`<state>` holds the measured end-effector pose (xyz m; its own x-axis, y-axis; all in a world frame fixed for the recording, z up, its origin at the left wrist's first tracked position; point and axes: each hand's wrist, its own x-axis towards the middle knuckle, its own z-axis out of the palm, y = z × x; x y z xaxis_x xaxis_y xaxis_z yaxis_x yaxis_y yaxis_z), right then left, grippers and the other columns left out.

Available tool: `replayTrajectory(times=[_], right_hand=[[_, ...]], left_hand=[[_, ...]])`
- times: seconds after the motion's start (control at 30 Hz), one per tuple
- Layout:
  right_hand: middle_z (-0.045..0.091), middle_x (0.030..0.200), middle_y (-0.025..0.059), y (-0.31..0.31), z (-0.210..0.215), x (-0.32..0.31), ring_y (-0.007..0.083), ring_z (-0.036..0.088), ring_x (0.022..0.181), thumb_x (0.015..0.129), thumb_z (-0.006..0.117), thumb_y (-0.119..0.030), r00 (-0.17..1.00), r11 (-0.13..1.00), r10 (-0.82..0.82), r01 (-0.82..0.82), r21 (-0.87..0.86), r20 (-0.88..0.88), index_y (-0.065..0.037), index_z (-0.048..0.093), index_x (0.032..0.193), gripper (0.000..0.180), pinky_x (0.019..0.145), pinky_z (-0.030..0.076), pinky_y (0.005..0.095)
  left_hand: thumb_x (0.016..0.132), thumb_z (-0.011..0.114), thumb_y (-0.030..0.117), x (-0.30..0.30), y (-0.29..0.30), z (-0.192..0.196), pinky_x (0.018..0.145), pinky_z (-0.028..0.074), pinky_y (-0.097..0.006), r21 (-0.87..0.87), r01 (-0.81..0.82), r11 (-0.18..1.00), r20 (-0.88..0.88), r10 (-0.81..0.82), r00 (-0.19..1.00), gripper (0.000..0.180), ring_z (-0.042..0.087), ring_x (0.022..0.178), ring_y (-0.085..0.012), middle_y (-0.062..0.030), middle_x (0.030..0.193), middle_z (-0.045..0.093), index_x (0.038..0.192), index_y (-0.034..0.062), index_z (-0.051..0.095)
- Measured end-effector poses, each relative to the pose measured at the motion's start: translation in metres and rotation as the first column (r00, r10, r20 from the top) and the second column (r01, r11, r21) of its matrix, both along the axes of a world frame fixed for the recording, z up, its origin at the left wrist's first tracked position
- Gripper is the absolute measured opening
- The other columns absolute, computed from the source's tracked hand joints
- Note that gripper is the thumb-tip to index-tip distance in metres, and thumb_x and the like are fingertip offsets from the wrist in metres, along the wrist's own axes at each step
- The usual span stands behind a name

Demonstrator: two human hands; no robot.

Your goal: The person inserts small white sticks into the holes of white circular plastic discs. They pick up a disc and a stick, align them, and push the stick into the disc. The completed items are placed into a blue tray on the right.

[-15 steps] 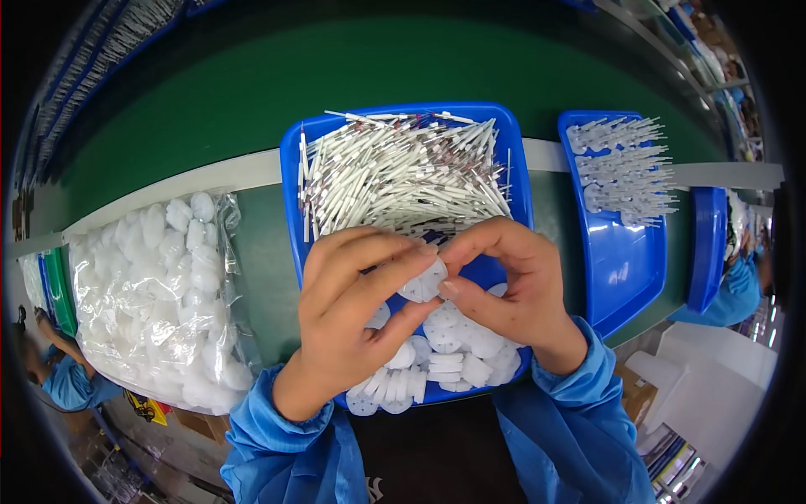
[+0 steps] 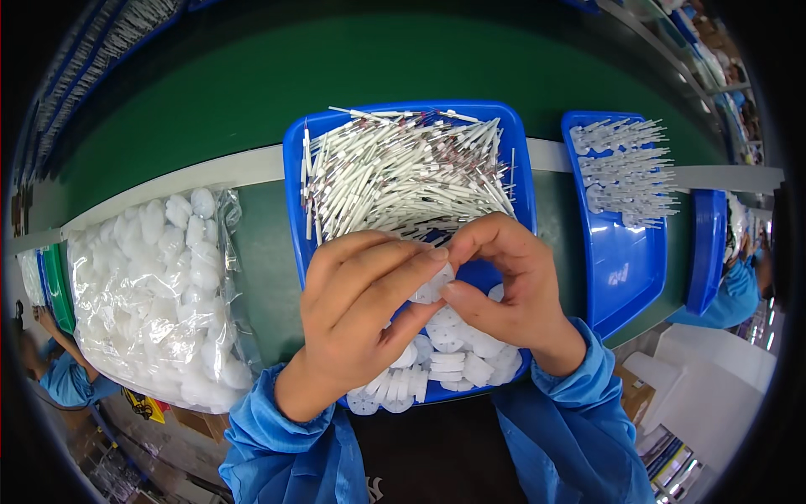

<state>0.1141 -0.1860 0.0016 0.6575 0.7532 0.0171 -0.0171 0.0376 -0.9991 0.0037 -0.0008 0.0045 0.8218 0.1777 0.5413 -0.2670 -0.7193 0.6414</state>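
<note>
green bench [image 2: 252, 252] | blue tray [image 2: 295, 168] | second blue tray [image 2: 625, 277] | clear bag [image 2: 159, 294]

Both hands [image 2: 437, 294] pinch a white disc [image 2: 430, 290] (over the blue tray [image 2: 294, 168]).

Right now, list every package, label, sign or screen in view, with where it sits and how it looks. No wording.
Clear plastic bag: on the green bench left of the left hand, bulging, full of white round pieces.
Yellow label or printed sheet: below the bag's lower edge, small, partly hidden.
White cartons: lower right, beyond the right hand, plain, boxy.
No screens or signs visible.
</note>
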Motion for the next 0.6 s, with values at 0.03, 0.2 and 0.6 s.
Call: replayTrajectory(times=[0.03, 0.2, 0.6], right_hand=[[0.071, 0.107, 0.0042, -0.001, 0.0, 0.001, 0.0101, 0.071, 0.101, 0.092, 0.081, 0.004, 0.999, 1.0, 0.016, -0.016, 0.022, -0.036, -0.001, 0.065, 0.119, 0.032, 0.091, 0.059, 0.029], [0.07, 0.111, 0.0051, -0.004, 0.005, 0.0, 0.011, 0.07, 0.106, 0.095, 0.076, 0.006, 0.981, 0.997, 0.056, -0.046, 0.056, -0.186, -0.001, 0.061, 0.125, 0.034, 0.094, 0.059, 0.0288], [0.077, 0.093, 0.0072, -0.019, 0.014, 0.003, 0.0132, 0.075, 0.083, 0.093, 0.078, 0.004, 0.98, 0.972, -0.101, 0.134, -0.193, 0.17, -0.001, 0.073, 0.103, 0.012, 0.078, 0.061, 0.0288]], left_hand=[[0.068, 0.094, 0.009, 0.0, 0.0, 0.001, 0.091, 0.057, -0.04, -0.005, -0.001, 1.0, -0.003, 0.001, 1.0, 0.051, 0.069, 0.104, -0.0298, -0.0061, 0.115, 0.078, 0.118, 0.0073, 0.083], [0.067, 0.094, 0.01, 0.0, 0.0, 0.001, 0.09, 0.057, -0.038, -0.018, 0.002, 1.0, -0.002, -0.003, 1.0, 0.052, 0.07, 0.103, -0.0288, -0.0056, 0.114, 0.078, 0.118, 0.0083, 0.084], [0.077, 0.096, 0.018, -0.004, 0.003, -0.011, 0.088, 0.056, -0.041, -0.154, 0.233, 0.96, -0.002, -0.236, 0.972, 0.05, 0.069, 0.104, -0.0309, -0.0141, 0.122, 0.075, 0.123, 0.0064, 0.08]])
